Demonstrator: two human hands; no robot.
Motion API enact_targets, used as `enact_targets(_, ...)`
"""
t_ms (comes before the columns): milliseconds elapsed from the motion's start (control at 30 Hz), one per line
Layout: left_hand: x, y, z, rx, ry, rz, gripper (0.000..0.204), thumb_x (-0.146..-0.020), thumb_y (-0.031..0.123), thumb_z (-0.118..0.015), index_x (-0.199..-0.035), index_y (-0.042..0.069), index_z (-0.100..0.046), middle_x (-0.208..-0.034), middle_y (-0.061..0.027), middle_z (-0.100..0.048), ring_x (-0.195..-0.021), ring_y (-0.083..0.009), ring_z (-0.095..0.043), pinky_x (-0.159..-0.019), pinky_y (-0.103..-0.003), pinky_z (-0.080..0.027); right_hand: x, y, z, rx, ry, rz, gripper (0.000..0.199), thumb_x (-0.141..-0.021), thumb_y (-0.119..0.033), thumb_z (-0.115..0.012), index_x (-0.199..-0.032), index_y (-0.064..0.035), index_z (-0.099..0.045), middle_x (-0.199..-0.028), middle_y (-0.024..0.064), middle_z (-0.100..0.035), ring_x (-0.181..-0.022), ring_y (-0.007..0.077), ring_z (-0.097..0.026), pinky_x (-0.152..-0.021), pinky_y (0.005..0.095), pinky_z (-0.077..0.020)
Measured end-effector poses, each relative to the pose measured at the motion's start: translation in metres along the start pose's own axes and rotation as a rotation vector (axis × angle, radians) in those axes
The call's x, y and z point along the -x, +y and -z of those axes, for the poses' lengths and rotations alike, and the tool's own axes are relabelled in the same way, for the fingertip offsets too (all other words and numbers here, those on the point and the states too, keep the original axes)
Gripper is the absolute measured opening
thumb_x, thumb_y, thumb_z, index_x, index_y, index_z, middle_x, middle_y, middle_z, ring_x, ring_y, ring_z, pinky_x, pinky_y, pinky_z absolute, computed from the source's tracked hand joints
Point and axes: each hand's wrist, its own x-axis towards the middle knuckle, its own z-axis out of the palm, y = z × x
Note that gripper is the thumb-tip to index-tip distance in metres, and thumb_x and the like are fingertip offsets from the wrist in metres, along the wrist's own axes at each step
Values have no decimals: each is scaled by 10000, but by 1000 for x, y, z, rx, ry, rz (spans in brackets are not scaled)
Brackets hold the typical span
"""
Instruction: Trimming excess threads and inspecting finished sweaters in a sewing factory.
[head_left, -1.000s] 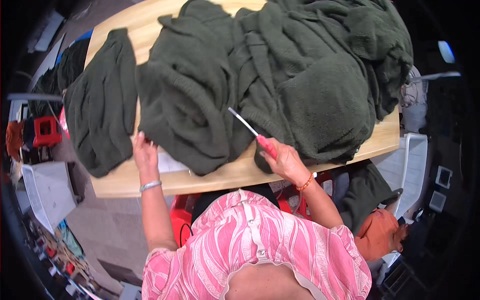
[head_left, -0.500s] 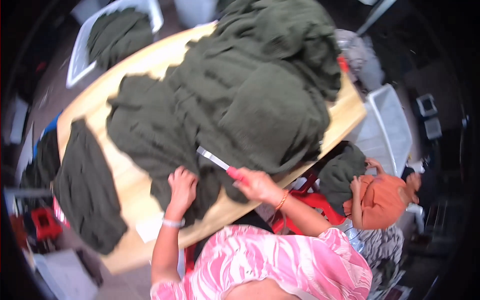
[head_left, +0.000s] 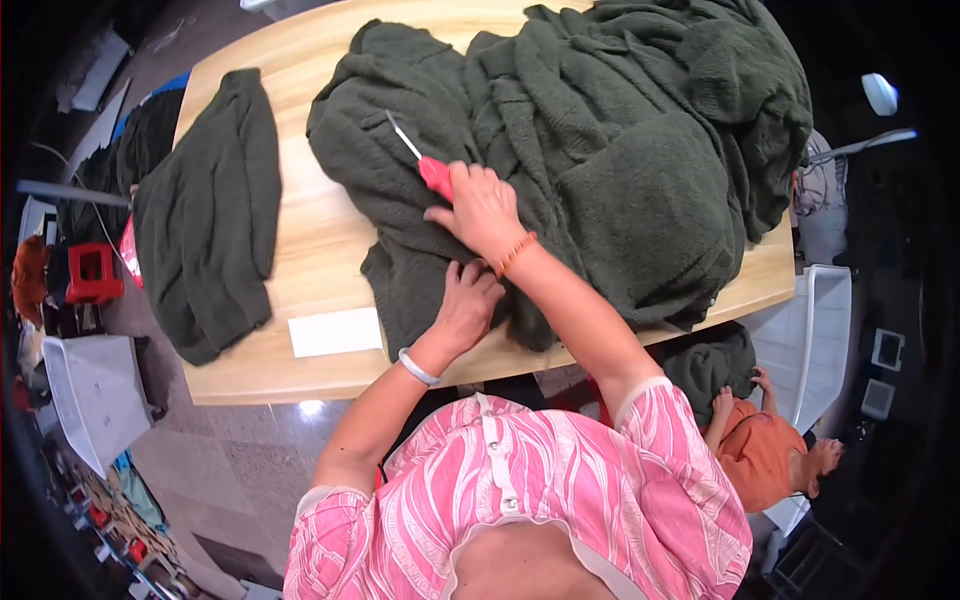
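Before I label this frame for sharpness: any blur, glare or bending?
Head view: sharp at centre, the right hand and red-handled tool crisp; the wooden table edge bows from fisheye; dark vignette rings the rim; one small glare spot on the floor.

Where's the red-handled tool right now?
In the head view, the red-handled tool is in the right hand, just left of centre over the dark green fleece garment on the wooden table; its metal tip points up-left.
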Motion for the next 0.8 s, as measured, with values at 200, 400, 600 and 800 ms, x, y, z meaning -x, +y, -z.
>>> enact_targets(200, 49, -1, 34, 203, 395, 243, 167, -775, 92, -673, -924, 48, -612, -1098, -154, -557, -1157, -343, -477, -998, -492, -355, -30, 27, -17, -3, -168, -178, 292, -808, -219, -648, -1054, -88, -562, -956, 188, -666, -926, 384, -643, -795, 482, -513)
enact_targets(400, 64, -80, 20, 226, 602, 925, 555, -811, 107, -685, -1292, -3, -431, -1237, -239, -498, -1174, -407, -450, -987, -466, -366, -37, 71, 38, 4, -12, -264, 246, -808, -180, -594, -1032, -81, -571, -931, 209, -653, -917, 417, -622, -781, 490, -493)
enact_targets(600, 95, -157, 7, 266, 195, 924, 326, -801, 166, -675, -1076, -4, -633, -903, -185, -680, -883, -346, -647, -782, -432, -493, -15, 53, 31, -48, -77, -293, 200, -764, -97, -567, -957, -45, -556, -903, 213, -661, -894, 405, -644, -788, 493, -514)
enact_targets(800, 109, -152, 198, 1603, 1120, 894, 448, -902, 182, -597, -1271, -60, -520, -1246, -175, -584, -1128, -313, -565, -1023, -455, -429, 14, 64, 10, -249, 10, -169, 191, -789, -161, -586, -955, -77, -543, -847, 192, -646, -832, 408, -633, -737, 503, -503)
